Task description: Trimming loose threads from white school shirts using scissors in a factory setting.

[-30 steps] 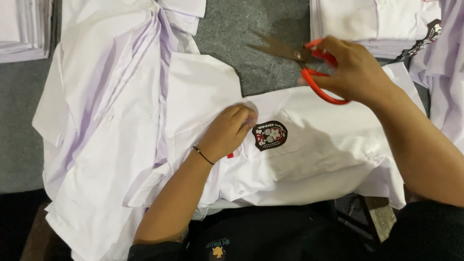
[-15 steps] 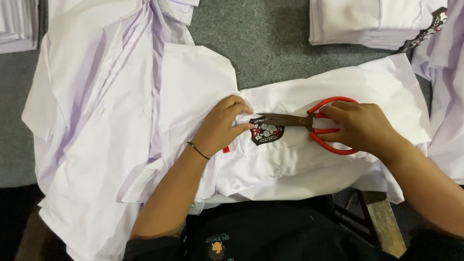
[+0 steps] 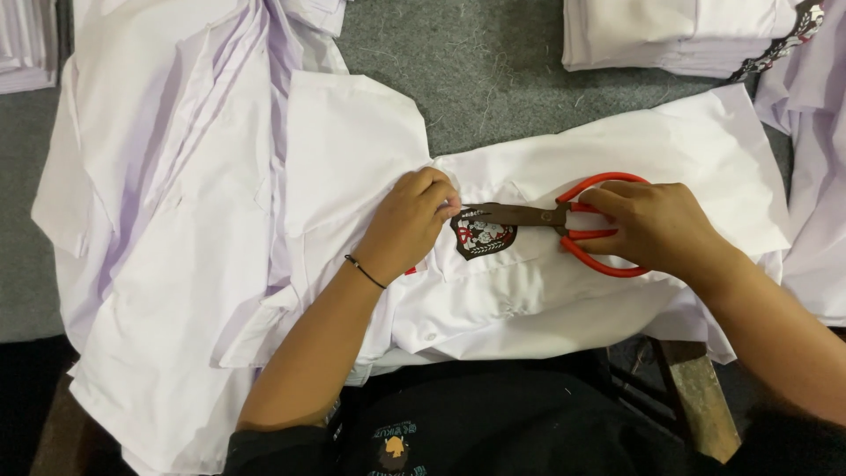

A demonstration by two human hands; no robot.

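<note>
Single head view, looking steeply down, close over white shirt (image 3: pixel 546 291).

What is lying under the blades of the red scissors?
Under the blades of the red scissors lies the white shirt, with its dark badge just below them. The blade tips meet the left hand, whose fingers hide what they pinch. The right hand covers the handles.

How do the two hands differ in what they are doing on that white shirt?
The right hand holds red-handled scissors, fingers through the loops; the left hand holds no tool and pinches the white shirt by the dark badge. The left wrist wears a thin black band; the right is bare. Both rest on the shirt.
</note>
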